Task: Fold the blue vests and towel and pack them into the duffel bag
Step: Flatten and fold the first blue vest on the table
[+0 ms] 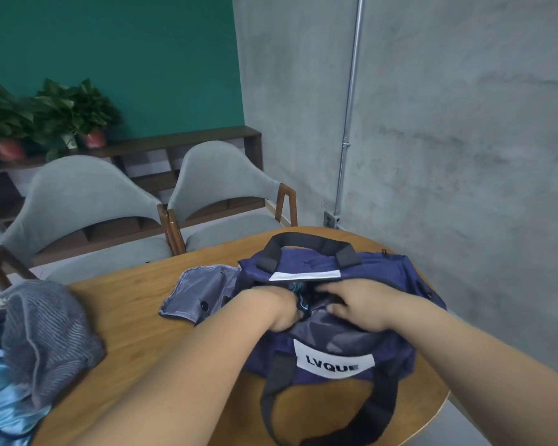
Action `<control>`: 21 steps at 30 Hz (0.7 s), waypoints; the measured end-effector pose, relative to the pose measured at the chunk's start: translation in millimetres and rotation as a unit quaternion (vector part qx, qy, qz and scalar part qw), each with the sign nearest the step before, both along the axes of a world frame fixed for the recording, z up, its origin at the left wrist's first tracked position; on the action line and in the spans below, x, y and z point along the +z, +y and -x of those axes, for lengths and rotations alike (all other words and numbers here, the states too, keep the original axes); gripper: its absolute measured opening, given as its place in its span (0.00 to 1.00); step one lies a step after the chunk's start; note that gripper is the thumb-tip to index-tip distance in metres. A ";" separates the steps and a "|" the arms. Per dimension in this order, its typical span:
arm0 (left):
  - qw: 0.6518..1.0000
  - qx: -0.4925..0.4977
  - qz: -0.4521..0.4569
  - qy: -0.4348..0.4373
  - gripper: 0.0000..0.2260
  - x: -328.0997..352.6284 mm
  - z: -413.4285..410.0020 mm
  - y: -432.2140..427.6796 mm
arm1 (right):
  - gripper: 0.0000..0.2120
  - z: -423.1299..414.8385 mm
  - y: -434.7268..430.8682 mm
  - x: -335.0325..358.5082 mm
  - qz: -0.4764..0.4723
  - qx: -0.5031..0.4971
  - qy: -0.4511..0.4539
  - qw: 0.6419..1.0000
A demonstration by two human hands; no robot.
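The navy duffel bag [332,358] with a white "LVQUE" label lies on the round wooden table [149,317], its top open. Both my hands are in the opening. My left hand [271,309] reaches down into the bag, and its fingertips are hidden inside. My right hand [358,302] lies over the opening with its fingers stretched leftward, pressing down. Between the hands shows a strip of a shiny blue vest [302,294] inside the bag. A grey-blue striped towel [42,329] lies crumpled at the table's left edge, on top of a light blue satin vest [0,400].
The bag's grey end flap [200,294] lies open on the table to the left. One black handle [306,246] arches behind the bag, and another [329,410] loops toward me. Two grey chairs [87,201] stand behind the table. A concrete wall [448,140] is close on the right.
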State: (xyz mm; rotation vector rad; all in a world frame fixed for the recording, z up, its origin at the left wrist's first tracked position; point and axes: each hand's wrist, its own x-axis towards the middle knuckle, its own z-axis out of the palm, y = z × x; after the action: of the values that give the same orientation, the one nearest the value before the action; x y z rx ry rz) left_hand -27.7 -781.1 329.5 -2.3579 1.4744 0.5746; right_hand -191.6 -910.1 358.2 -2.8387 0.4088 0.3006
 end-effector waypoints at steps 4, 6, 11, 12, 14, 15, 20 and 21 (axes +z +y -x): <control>0.998 0.004 0.056 0.025 0.28 -6.2 10.2 7.6 | 0.32 -26.9 -24.9 10.2 -0.043 -0.053 -0.058 0.996; 0.997 0.012 0.070 0.030 0.27 -6.0 16.2 10.7 | 0.35 -43.8 -37.9 13.2 -0.063 -0.079 -0.083 0.991; 0.997 -0.013 0.066 0.029 0.17 2.0 24.8 10.8 | 0.37 -71.0 -60.2 -10.7 -0.005 -0.119 -0.014 0.993; 0.997 -0.031 0.069 0.016 0.13 2.6 22.5 7.7 | 0.38 -74.3 -62.5 -15.5 0.014 -0.113 -0.003 0.993; 0.995 -0.051 0.087 -0.017 0.09 5.7 16.4 -0.5 | 0.39 -77.1 -61.8 -16.1 0.076 -0.096 -0.006 0.992; 0.993 -0.058 0.098 -0.029 0.12 8.6 13.7 -4.9 | 0.37 -77.1 -58.9 -12.6 0.118 -0.087 -0.014 0.989; 0.988 -0.032 0.091 -0.120 0.33 19.7 5.2 -23.6 | 0.33 -75.7 -33.1 0.0 0.216 -0.061 -0.030 0.974; 0.987 -0.022 0.087 -0.135 0.40 18.6 -0.6 -26.8 | 0.32 -76.3 -29.4 -0.9 0.207 -0.050 -0.024 0.977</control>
State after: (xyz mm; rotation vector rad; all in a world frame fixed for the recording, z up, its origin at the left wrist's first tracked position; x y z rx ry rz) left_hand -27.1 -807.9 348.1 -2.4101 1.4982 0.1113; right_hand -115.3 -939.6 357.4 -3.2049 0.6721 0.1393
